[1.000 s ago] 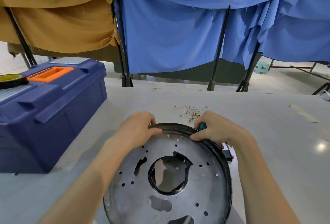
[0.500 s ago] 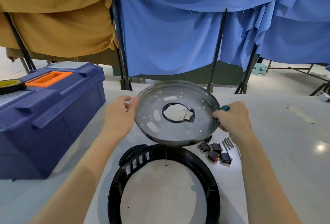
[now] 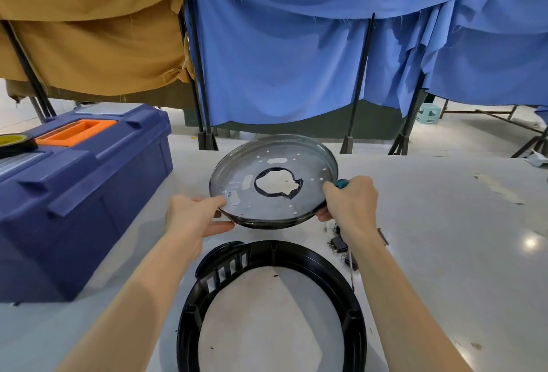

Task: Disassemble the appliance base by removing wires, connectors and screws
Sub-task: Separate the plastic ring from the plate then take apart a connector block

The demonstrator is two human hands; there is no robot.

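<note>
Head view, metal plate: I see it held off the table and tilted, between both hands, above and beyond the black ring. Its centre hole and small screw holes look empty.
Left hand: the thumb lies on top of the near-left rim and the fingers sit beneath, pinching the plate.
Right hand: the fingers curl round the right rim, with the teal screwdriver handle tucked into the same fist. I cannot follow its shaft clearly.
Black ring: it lies flat on the table nearest me, apart from the plate, with its vented section at the far left.
Connectors: dark loose pieces on the table just right of the ring, partly hidden under the right wrist.
Toolbox: blue, on the left, well apart from the plate, with a tape roll on its lid.
Stage, my judgement: the plate looks separated from the ring, and setting it aside seems next.
Risk, grip: the right hand shares its hold with the tool, so the thin rim could slip and the plate drop onto the ring.
Risk, parts: lowering the plate to the right could scatter the connectors, and the screwdriver could sweep them.
Risk, edge: the jagged centre cut-out could nick a finger if I regrip through it.
</note>
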